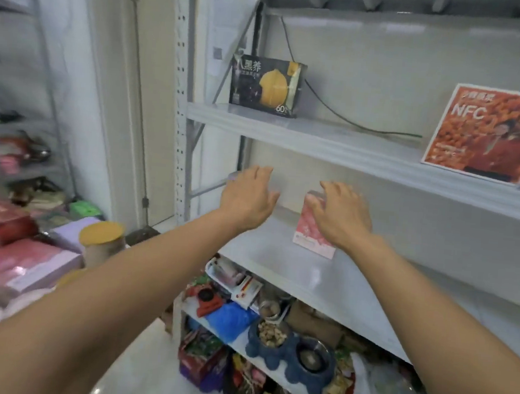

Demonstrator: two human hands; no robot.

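Gripping top of pink box [310, 232] with right hand [341, 218], fingers curled over. Standing upright on middle shelf [265, 260]. Hovering alongside with left hand [249, 196], fingers spread, seemingly empty. Probably set down already; left to do: letting go, perhaps squaring up.

Carton [309, 234] on middle shelf [272, 262], box [267, 86] above at left, sign [490, 132] above right, bowls [289, 353] seemingly below

free: shelf [262, 258] front | blocks: pink box [307, 229] right, upper shelf [320, 139] overhead
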